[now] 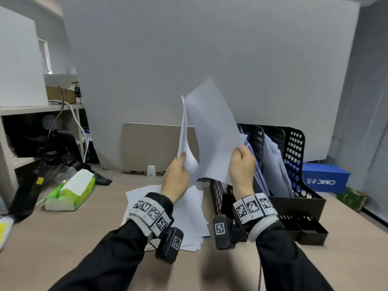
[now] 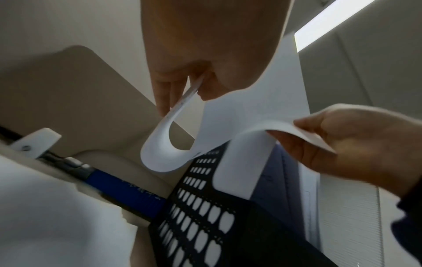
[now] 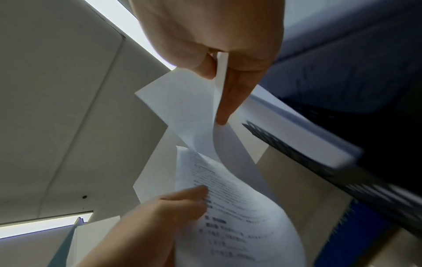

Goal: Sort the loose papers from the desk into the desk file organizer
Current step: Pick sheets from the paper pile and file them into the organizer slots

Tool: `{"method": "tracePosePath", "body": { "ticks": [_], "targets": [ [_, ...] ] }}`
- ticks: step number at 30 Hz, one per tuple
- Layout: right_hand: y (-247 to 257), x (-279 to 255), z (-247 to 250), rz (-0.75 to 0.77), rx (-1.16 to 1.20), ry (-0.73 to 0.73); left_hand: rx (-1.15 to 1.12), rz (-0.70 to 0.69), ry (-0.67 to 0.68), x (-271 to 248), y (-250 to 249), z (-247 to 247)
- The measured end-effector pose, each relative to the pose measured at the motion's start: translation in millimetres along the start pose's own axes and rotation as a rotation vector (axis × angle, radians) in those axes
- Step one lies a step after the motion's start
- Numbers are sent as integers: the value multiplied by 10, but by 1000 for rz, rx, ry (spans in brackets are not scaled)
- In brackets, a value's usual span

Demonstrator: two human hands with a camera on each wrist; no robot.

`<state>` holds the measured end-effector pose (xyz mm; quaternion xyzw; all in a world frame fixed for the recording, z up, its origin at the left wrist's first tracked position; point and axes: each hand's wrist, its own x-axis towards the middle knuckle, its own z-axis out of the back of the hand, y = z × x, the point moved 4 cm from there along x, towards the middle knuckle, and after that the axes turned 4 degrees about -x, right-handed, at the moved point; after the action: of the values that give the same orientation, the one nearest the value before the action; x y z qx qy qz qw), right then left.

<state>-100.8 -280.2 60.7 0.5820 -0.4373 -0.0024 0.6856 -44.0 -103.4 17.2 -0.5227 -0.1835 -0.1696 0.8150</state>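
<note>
White sheet [image 1: 212, 131] is up in the air, pinched by the right hand [image 1: 241, 164]. Left hand [image 1: 176, 177] pinches more papers [image 1: 183, 131]. Next, I think, the sheet must slide into a slot of the black organizer [image 1: 294, 148] beside it.

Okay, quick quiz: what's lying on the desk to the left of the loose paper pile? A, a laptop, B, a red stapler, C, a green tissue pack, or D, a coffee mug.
C: the head view shows a green-and-white soft tissue pack lying on the beige desk, left of the pile of loose white papers.
</note>
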Motion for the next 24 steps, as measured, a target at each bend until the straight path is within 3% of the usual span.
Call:
{"method": "tracePosePath", "body": {
  "ticks": [8, 13, 20, 24],
  "targets": [
    [444, 402, 554, 173, -14, -181, 105, -107, 212, 109, -563, -678],
    [446, 437, 803, 195, -39, -342, 265, 31, 258, 195, -571, -999],
    [472, 333, 943, 277, -122, -519, 104, 85, 61, 334, -447, -854],
    [512, 250, 778, 411, -190, -544, 46, 116, 39, 279, -509, -793]
  ]
}}
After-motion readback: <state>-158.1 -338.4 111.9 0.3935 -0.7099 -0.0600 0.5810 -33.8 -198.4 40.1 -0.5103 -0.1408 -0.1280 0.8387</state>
